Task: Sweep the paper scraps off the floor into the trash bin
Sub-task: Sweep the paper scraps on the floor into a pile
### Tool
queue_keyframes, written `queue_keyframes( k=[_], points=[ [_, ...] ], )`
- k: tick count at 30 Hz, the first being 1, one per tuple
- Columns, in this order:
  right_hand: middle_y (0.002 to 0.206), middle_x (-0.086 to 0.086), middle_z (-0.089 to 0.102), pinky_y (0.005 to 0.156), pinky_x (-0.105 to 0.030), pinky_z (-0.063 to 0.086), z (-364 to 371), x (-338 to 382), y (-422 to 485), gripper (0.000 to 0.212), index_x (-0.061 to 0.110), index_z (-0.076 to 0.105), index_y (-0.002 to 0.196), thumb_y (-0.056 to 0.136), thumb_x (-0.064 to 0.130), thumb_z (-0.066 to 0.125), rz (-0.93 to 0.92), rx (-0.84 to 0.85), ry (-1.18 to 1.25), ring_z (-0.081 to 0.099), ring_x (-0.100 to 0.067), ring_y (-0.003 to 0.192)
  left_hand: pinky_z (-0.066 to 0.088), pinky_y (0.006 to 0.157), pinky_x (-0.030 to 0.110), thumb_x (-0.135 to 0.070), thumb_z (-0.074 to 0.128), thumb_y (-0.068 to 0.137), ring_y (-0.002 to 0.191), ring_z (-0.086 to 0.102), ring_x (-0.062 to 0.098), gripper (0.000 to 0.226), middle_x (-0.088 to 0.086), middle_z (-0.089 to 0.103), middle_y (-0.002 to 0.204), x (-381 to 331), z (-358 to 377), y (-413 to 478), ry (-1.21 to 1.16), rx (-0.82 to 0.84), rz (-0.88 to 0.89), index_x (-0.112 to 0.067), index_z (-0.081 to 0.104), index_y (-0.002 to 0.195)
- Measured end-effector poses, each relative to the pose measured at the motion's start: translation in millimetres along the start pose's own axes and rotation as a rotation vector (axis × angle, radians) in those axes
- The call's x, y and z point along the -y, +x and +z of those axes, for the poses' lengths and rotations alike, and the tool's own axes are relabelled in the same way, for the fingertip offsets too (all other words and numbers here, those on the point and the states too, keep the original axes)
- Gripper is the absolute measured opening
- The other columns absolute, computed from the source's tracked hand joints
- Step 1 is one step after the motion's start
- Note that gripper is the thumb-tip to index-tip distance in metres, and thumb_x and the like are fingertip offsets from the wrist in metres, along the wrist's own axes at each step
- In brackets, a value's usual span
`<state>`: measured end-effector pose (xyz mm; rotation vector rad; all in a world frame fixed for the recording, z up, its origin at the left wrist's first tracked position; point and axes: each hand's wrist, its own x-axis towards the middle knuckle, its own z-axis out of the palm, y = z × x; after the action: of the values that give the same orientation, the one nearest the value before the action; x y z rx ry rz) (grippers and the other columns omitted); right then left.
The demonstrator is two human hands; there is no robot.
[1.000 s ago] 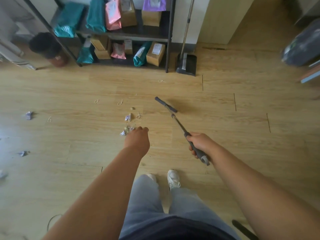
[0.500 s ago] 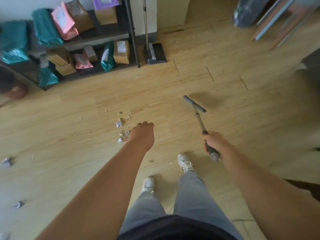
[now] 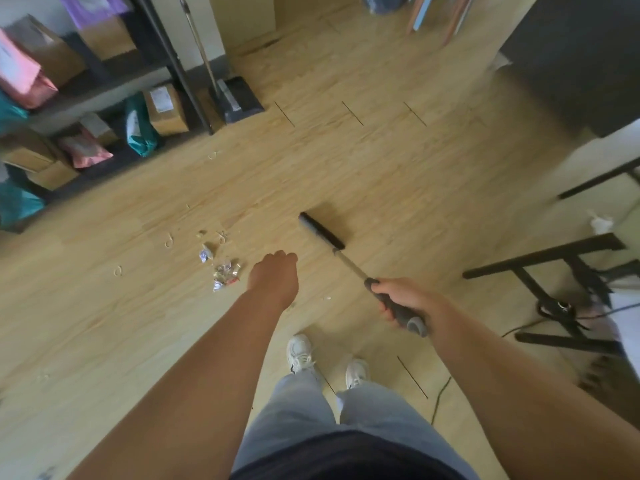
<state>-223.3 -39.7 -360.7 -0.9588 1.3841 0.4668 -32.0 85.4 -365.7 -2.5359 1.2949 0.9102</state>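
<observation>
Scraps: paper scraps (image 3: 225, 271) lie in a loose cluster on the wood floor (image 3: 381, 161), left of the broom head and just left of the left hand.
Broom: broom (image 3: 322, 231) head rests on the floor, its long axis running from far-left to near-right; the handle slopes back to the right hand.
Right hand: right hand (image 3: 403, 299) is clamped around the grey grip.
Left hand: left hand (image 3: 273, 275) holds nothing, fingers curled loosely (nearer to the scraps than the broom is).
Dustpan: dustpan (image 3: 239, 98) stands far off by the shelf (image 3: 173, 64).
Bin: not visible.
Coming move: likely a leftward sweep to gather the cluster.
</observation>
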Motion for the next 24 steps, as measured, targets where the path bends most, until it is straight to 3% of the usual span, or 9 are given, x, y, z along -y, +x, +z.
queue_keyframes(
  k=[7, 12, 16, 20, 24],
  points=[
    [0.065, -0.002, 0.048, 0.034, -0.019, 0.036, -33, -18, -23, 0.017, 0.027, 0.048, 0.118, 0.101, 0.027, 0.046, -0.064, 0.055, -0.015, 0.044, -0.010, 0.044, 0.044, 0.092, 0.040, -0.001, 0.036, 0.094, 0.124, 0.045, 0.029, 0.046, 0.008, 0.047, 0.135, -14, 26, -29, -0.011, 0.014, -0.072, -0.014, 0.047, 0.137],
    [0.063, -0.004, 0.049, 0.040, -0.022, 0.036, -41, -53, -35, 0.028, 0.017, 0.052, 0.126, 0.100, 0.024, 0.044, -0.152, -0.033, -0.105, 0.045, -0.014, 0.048, 0.046, 0.095, 0.041, -0.004, 0.039, 0.094, 0.124, 0.047, 0.028, 0.047, 0.007, 0.048, 0.135, -40, 57, -67, -0.018, 0.008, -0.124, -0.016, 0.046, 0.139],
    [0.063, -0.007, 0.049, 0.045, -0.028, 0.037, -52, -77, -35, 0.024, 0.009, 0.052, 0.118, 0.101, 0.022, 0.041, -0.155, -0.110, -0.165, 0.045, -0.018, 0.051, 0.046, 0.092, 0.040, -0.004, 0.037, 0.095, 0.123, 0.048, 0.028, 0.046, 0.007, 0.049, 0.134, -54, 77, -95, -0.011, -0.024, -0.150, -0.016, 0.046, 0.139],
    [0.066, -0.008, 0.045, 0.030, -0.014, 0.034, -56, -100, -37, 0.017, 0.004, 0.047, 0.108, 0.103, 0.018, 0.039, -0.081, -0.109, -0.147, 0.042, -0.017, 0.051, 0.045, 0.091, 0.038, -0.003, 0.037, 0.094, 0.120, 0.049, 0.028, 0.046, 0.007, 0.049, 0.132, -57, 93, -118, -0.019, -0.048, -0.181, -0.015, 0.046, 0.137],
    [0.066, -0.006, 0.044, 0.031, -0.011, 0.034, -37, -121, -42, 0.017, 0.005, 0.045, 0.104, 0.103, 0.020, 0.039, -0.013, -0.055, -0.100, 0.041, -0.014, 0.050, 0.044, 0.095, 0.037, -0.003, 0.036, 0.094, 0.121, 0.048, 0.027, 0.047, 0.007, 0.048, 0.133, -48, 109, -138, -0.026, -0.048, -0.204, -0.016, 0.045, 0.138]
  ],
)
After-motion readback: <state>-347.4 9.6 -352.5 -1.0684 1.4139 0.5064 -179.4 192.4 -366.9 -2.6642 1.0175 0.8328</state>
